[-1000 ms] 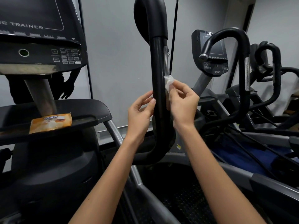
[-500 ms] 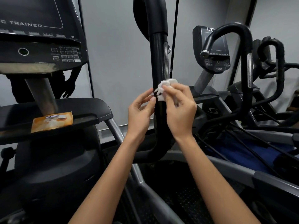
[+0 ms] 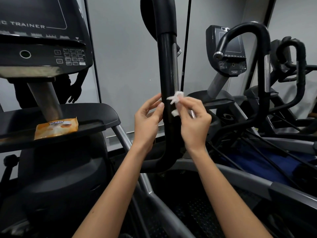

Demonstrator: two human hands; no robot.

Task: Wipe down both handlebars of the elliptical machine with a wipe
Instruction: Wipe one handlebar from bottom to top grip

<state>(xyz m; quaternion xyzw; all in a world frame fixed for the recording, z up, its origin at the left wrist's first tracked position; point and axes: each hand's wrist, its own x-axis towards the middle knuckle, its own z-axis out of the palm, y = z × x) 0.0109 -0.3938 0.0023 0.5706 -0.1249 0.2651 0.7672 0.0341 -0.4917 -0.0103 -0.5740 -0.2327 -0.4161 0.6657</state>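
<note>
Head view: right hand pinches a crumpled white wipe at its fingertips, against the front of the upright black handlebar, mid-shaft. Left hand holds nothing, fingers loosely bent, tips touching the bar's left side. Orange wipe pack lies on the console tray, far left

The handlebar stood between our left hand and right hand, the wipe in the right against it; the packet lay on the shelf further left.
</note>
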